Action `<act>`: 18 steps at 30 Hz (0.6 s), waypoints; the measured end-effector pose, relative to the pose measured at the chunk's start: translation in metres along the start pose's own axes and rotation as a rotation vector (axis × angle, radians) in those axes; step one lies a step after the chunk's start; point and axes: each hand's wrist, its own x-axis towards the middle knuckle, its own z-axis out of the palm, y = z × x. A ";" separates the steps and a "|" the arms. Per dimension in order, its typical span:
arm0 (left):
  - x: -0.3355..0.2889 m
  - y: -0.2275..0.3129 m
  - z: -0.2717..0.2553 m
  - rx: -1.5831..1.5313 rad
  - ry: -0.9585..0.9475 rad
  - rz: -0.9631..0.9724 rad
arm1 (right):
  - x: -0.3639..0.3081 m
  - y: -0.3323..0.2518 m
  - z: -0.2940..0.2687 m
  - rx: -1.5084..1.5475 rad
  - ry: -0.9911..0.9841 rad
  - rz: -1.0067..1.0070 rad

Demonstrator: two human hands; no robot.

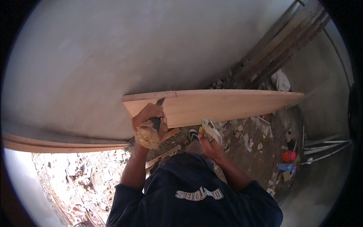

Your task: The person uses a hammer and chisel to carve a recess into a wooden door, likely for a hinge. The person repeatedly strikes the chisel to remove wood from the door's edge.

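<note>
A long, smooth reddish-brown wooden panel [219, 104] stands on its edge along the wall, its narrow side facing up. My left hand [149, 113] is closed around a chisel [160, 101] with a dark flat blade and a rough, frayed wooden end [148, 135]. The blade's tip is at the panel's left part, close to its upper edge; I cannot tell whether it touches. My right hand [211, 148] is closed on a pale, oblong object [212, 130] on the near side of the panel. What kind of object it is, I cannot make out.
A grey plastered wall [113, 49] rises behind the panel. Long boards [287, 41] lean at the far right. Rubble and scraps litter the floor [242, 151], with a red container [288, 156] and pale pipes [325, 145] at right. A wooden sill [56, 145] runs along the left.
</note>
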 end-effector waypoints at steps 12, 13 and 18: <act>-0.092 0.028 -0.038 0.253 0.144 -0.668 | 0.083 -0.048 0.045 -0.217 -0.956 -0.157; -0.096 0.029 -0.037 0.149 0.230 -0.758 | 0.088 -0.055 0.045 -0.208 -1.066 -0.066; -0.132 0.022 -0.041 0.298 0.379 -0.717 | 0.170 0.009 0.054 -0.204 -0.650 -0.529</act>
